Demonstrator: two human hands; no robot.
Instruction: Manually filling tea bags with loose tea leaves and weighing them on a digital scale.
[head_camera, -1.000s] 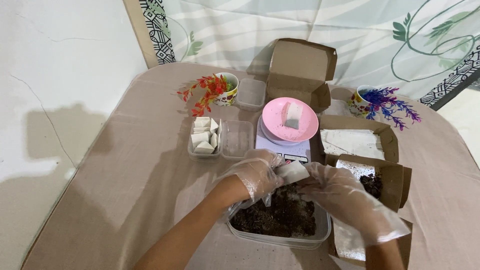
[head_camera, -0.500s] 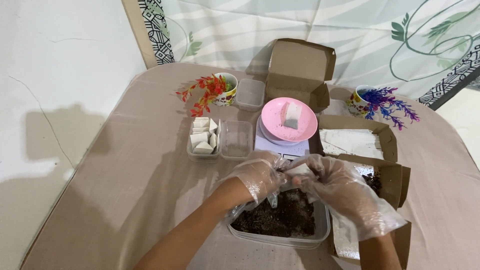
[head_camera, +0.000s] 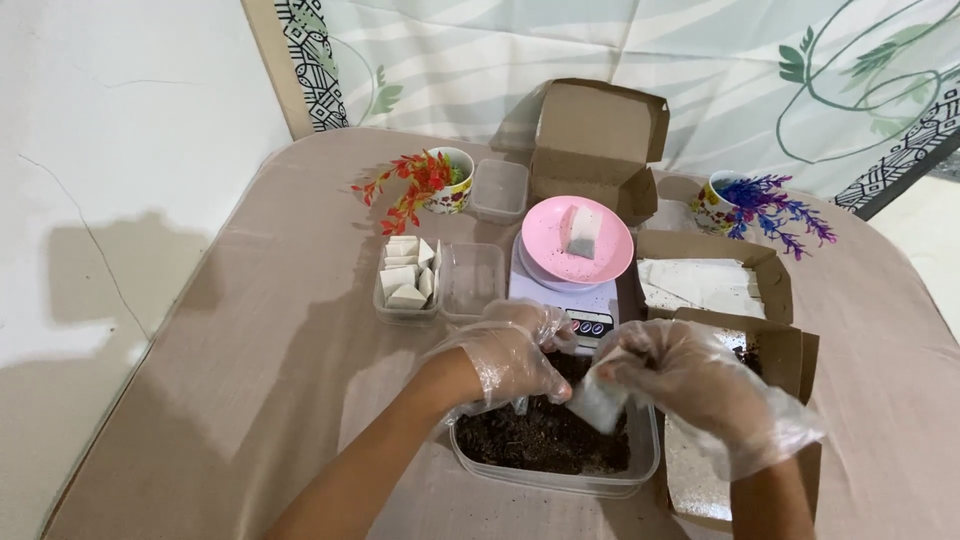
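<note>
A small white sachet (head_camera: 600, 398) is held over a clear plastic tub (head_camera: 640, 462) that has dark loose material inside. The right hand (head_camera: 690, 385), in a thin clear glove, is closed around the top of the sachet. The left hand (head_camera: 512, 358), also gloved, has its fingers together at the sachet's left edge and touches it. The tub stands on the worktop (head_camera: 250, 360) near the person.

Just behind the hands is a small scale (head_camera: 592, 312) with a pink dish (head_camera: 560, 232), and one more sachet (head_camera: 581, 232) lies in the dish. To the left is a clear container (head_camera: 382, 297) with white pieces. To the right are open cardboard boxes (head_camera: 765, 275). Two cups with artificial flowers, one red (head_camera: 412, 185) and one purple (head_camera: 770, 205), stand further back.
</note>
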